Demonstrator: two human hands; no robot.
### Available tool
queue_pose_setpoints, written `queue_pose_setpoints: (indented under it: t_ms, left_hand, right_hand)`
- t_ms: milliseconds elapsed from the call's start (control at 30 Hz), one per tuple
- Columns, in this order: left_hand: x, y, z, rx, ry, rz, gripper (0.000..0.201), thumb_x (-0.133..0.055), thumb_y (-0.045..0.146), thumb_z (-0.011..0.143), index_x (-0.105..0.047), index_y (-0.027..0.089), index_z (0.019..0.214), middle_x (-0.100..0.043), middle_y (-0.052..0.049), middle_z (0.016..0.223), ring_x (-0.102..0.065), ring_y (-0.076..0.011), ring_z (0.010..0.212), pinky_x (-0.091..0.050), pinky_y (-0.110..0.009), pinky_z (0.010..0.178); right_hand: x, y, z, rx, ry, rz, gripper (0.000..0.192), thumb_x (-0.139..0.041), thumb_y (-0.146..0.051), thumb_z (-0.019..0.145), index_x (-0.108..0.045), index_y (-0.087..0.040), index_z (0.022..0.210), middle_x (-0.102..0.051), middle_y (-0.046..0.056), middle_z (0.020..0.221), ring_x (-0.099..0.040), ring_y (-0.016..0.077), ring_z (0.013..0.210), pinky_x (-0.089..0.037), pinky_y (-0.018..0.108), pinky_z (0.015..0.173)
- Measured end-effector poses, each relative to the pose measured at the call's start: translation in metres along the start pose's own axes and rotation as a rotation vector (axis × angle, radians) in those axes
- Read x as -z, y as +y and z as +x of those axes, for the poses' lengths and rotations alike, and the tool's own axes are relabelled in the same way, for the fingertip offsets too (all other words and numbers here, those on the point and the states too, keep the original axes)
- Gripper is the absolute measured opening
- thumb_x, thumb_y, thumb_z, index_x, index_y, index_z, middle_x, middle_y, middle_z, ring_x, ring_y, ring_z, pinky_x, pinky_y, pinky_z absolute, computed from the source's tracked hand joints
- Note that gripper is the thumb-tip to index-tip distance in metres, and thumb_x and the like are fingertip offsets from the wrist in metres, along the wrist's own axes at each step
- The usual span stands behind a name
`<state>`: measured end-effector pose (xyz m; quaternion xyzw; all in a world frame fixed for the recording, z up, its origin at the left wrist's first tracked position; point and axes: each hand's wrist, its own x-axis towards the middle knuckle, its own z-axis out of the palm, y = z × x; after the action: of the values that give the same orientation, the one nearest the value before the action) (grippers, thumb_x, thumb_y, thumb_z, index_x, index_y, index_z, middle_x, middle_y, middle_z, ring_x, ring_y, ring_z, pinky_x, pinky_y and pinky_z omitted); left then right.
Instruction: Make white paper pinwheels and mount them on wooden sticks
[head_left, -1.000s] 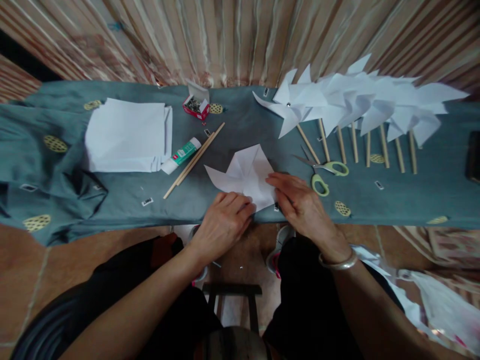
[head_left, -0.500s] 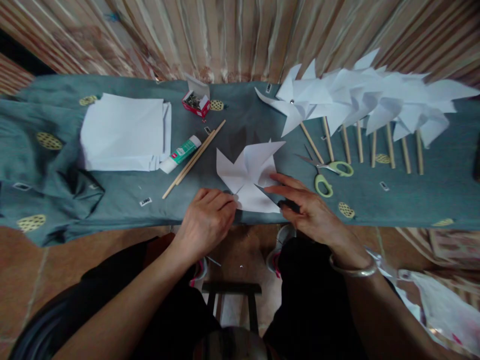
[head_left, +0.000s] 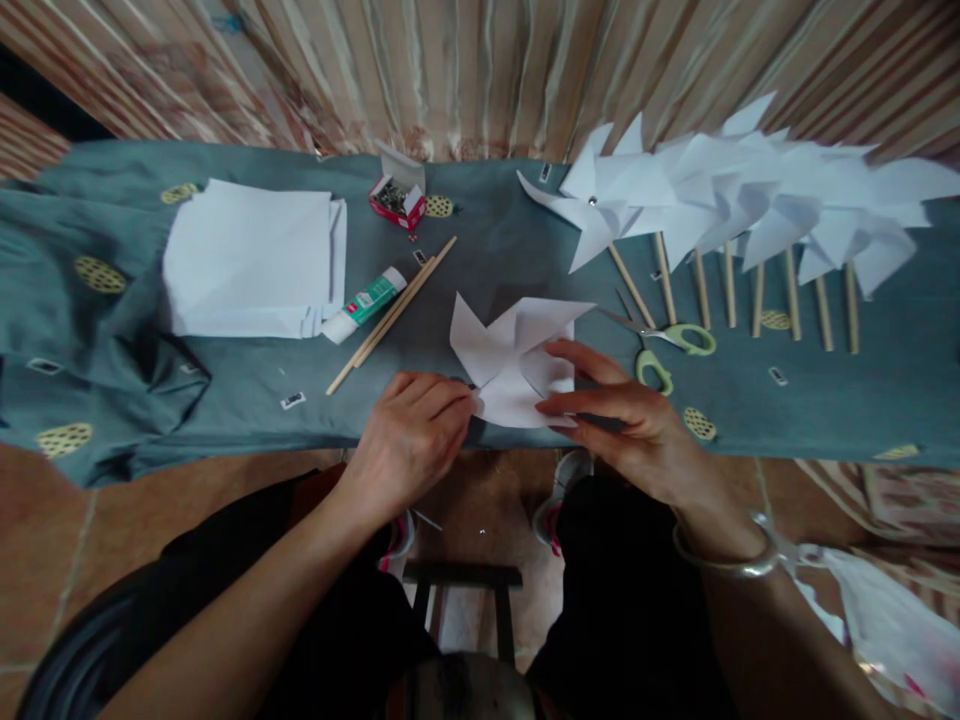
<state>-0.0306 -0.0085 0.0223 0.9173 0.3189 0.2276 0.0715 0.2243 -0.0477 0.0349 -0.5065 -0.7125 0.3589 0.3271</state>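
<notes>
Striped curtain [head_left: 465, 70] behind grey-green tablecloth [head_left: 825, 400] over tiled floor [head_left: 60, 540].

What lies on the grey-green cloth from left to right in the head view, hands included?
Stack of white paper → glue tube → wooden sticks → left hand → folded paper pinwheel → right hand → green-handled scissors → row of finished pinwheels on sticks.

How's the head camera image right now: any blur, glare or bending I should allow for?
Head view: dim, soft light, no glare; the table edge bows from wide-angle distortion; the finished pinwheels look bright and slightly soft; both hands, left and right, are sharp.
</notes>
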Motion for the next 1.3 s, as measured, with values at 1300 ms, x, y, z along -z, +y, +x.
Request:
queue_pose_setpoints:
  t_ms: [1300]
  left_hand:
    - [-0.012,0.018,0.001,-0.027,-0.143,-0.009,0.016,-0.053,0.017,0.096,-0.068,0.013,0.099,-0.070,-0.007,0.100,-0.059,-0.0208,0.088,-0.048,-0.034,0.074]
  right_hand:
    - [-0.033,-0.007,0.013,-0.197,0.302,-0.071,0.011,-0.065,-0.021,0.085,-0.075,-0.022,0.090,-0.073,0.000,0.079,-0.063,0.0137,0.065,-0.049,0.027,0.063]
